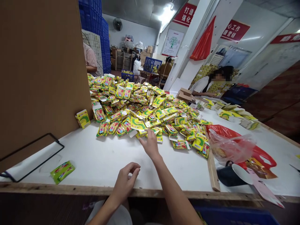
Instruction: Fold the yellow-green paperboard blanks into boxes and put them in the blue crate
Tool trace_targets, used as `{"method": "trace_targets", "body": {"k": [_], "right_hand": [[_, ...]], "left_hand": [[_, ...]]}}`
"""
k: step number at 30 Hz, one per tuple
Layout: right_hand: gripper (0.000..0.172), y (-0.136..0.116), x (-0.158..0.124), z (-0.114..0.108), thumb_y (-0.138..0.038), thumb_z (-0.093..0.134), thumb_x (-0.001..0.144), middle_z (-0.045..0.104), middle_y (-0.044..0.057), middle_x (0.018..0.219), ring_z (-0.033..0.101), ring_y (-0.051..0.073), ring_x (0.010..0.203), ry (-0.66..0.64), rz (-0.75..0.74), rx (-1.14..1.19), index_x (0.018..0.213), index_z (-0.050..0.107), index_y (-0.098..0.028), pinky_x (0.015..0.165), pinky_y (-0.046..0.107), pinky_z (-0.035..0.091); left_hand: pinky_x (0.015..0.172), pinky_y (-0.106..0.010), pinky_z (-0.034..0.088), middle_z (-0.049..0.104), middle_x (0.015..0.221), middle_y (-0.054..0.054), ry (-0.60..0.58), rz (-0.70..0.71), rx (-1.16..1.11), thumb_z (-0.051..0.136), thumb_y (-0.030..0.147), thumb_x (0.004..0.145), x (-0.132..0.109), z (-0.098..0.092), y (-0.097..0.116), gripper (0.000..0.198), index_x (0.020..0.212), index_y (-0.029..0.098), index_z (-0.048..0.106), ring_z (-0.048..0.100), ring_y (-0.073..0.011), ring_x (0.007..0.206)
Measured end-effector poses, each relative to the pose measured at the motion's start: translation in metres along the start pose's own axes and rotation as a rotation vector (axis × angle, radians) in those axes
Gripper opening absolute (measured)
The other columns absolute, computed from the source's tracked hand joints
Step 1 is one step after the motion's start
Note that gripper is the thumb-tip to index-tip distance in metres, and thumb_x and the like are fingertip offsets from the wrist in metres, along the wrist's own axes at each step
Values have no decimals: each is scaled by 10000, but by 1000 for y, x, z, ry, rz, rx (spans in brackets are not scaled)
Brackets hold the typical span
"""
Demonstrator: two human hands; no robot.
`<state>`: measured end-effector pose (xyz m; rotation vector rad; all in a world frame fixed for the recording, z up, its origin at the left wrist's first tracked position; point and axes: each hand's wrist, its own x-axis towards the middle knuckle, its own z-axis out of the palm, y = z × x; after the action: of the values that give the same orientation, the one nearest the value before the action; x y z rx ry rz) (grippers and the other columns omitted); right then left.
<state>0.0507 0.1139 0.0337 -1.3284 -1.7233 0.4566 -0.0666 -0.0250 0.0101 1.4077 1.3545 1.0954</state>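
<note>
A large heap of small yellow-and-green printed cardboard boxes [145,112] covers the middle of the white table [93,162]. My right hand [151,144] reaches to the near edge of this heap, thumb and fingers apart, its fingertips at a yellow box [137,124]. Whether they touch that box I cannot tell. Closer to me, above the table's front edge, my left hand [125,179] is curled, thumb tip close to the fingertips, with nothing visible in it. Many boxes have white end flaps standing out.
At the left are a cardboard panel [42,68], a black wire frame [35,156] and a green packet [62,172]. A wooden strip [212,168] borders the right, beside a dark mug [231,175] and red plastic bag [264,156]. A co-worker [206,82] sits beyond.
</note>
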Motion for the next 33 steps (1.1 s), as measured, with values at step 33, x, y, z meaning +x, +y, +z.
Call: {"method": "trace_targets", "body": {"k": [33], "right_hand": [[239,6,-132,-40,-256,570,834,656,30,906,628,190,877,-215,278,624,1065,514,-229,806,318,484]], "left_hand": [[866,-325,479,638,1104,-66,-230,84,-200,492,284,874,10,-10,-6,364,1228,217,545,601,-197,962]]}}
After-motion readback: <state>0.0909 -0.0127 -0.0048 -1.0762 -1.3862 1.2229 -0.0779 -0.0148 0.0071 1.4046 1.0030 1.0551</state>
